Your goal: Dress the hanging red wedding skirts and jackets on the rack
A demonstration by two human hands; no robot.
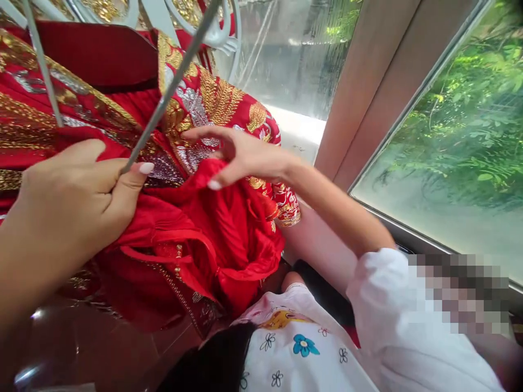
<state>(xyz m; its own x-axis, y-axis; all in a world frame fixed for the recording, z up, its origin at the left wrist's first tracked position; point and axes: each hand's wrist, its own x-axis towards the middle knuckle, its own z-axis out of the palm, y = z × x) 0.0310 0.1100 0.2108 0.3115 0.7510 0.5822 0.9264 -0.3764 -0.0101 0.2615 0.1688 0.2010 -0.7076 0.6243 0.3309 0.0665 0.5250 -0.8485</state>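
My left hand (77, 190) is closed on bunched red fabric at the left, and a thin grey metal rod (163, 100) rises from beside its thumb. Plain red cloth gathers in folds below the hands, part of a red garment (232, 234) with a drawstring-like band and a beaded edge. My right hand (241, 155) reaches in from the right, thumb and fingers spread apart around a raised fold of that cloth. Whether its fingertips touch the fabric is unclear. Behind both hands lies a red jacket (229, 103) with gold and silver embroidery.
A second thin metal rod (43, 65) stands at upper left. White scrolled metalwork (218, 27) runs behind the jacket. On the right are a brown window frame (359, 81) and a glass pane (457, 141) with green leaves beyond. Dark tiled floor (114, 337) shows below.
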